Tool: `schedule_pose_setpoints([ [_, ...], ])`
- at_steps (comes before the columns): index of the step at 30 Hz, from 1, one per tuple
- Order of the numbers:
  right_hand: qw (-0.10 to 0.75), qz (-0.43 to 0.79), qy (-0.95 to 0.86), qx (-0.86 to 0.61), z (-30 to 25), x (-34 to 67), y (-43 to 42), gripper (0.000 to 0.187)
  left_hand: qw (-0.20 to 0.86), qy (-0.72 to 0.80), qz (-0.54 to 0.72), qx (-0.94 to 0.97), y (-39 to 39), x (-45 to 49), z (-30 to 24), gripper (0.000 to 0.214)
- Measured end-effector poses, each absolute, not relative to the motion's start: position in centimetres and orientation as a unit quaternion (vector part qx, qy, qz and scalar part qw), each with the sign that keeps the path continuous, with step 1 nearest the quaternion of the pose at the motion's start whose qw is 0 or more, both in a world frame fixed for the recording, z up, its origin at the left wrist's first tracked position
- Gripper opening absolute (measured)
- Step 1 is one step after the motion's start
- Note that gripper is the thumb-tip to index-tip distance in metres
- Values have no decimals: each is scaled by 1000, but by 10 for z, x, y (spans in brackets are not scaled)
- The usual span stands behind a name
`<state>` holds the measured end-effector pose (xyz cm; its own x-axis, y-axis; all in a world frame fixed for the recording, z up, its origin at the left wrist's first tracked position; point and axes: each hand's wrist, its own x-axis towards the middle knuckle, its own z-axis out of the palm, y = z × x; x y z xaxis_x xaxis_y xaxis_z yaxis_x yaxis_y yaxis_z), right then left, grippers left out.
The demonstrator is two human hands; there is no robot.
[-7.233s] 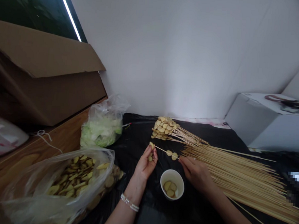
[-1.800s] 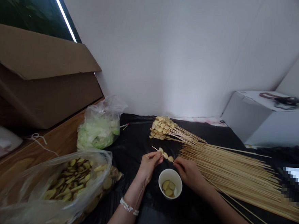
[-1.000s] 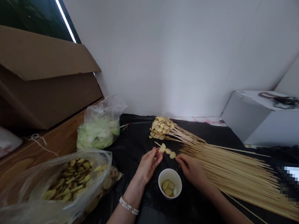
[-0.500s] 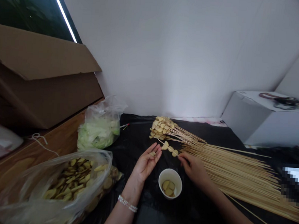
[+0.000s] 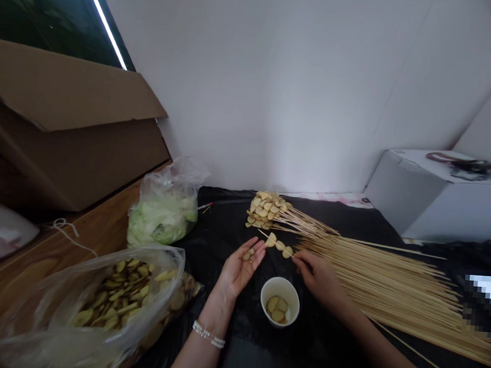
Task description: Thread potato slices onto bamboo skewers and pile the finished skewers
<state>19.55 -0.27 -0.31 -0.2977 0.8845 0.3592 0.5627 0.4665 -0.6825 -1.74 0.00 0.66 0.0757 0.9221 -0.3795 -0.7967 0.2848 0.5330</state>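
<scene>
Wearing: white beaded bracelet [image 5: 208, 335], two strands, left wrist.
Clear bag [image 5: 42, 329]: bottom left, mouth open, lots of yellowish slices [image 5: 120, 296] inside.
White bowl [image 5: 281, 287]: upright on black sheet [image 5: 237, 354], between the forearms, a few slices at its bottom.
Left hand [image 5: 239, 269]: palm up, loosely cupped, fingers mostly extended, small pieces [image 5: 248, 254] lying in it; exact count unclear.
Right hand [image 5: 315, 273]: thumb and fingers pinched together around the lower end of one skewer.
Held skewer [image 5: 263, 234]: above the sheet, a bit past the bowl, slanting; bare tip points up and left, three threaded slices [image 5: 280, 246] along it.
Slice nearest tip: just beside left fingertips; touching or not, cannot tell.
Loose skewers [image 5: 393, 289]: big spread bundle, right side, beyond right hand.
Loaded skewers [image 5: 264, 209]: piled past the hands, slice ends to the left, sticks running right onto the bundle.
Leafy greens bag [image 5: 161, 217]: clear plastic, pale green contents, behind slice bag.
Carton [image 5: 71, 144]: brown, flap out, far left, on wooden surface [image 5: 113, 214].
White box [image 5: 421, 199]: far right, dark tangled items [image 5: 471, 168] on top.
Wall [image 5: 319, 88]: plain, pale, at back.
</scene>
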Motion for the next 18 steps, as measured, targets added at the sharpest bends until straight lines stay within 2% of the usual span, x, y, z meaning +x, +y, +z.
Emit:
schedule_pose_setpoints([
  [4, 352, 219, -784, -462, -5, 196, -2, 27, 713, 342, 603, 109, 0, -17, 6, 45],
  [12, 344, 215, -790, -460, -4, 195, -4, 28, 660, 366, 646, 116, -1, -14, 5, 16],
  [18, 343, 213, -792, -457, -5, 195, -3, 28, 646, 366, 663, 93, 3, -17, 4, 25],
])
